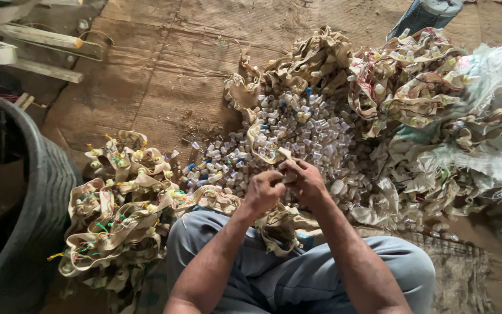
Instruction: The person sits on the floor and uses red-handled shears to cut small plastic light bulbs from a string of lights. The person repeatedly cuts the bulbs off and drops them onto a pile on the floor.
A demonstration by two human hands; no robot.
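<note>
Left hand (pixel 262 191): fingers curled tight, pinching the beige fabric strip (pixel 265 148) just below the spot the other hand works on, which keeps it taut.
Right hand (pixel 306 181): fingers closed narrowly on the strip's end, touching the left hand; whether they also grip a cap, I cannot tell.
Strip: runs from the hands over the lap to the wired strip pile (pixel 117 215) at the left, likely a separate stack.
Small clear caps (pixel 309 131): heaped loosely on the burlap floor (pixel 164 75) directly ahead, within reach.
Tangled strips (pixel 413 93): bundled at the right beside white sacking (pixel 495 75).
Black tub (pixel 24 221): stands at the far left.
</note>
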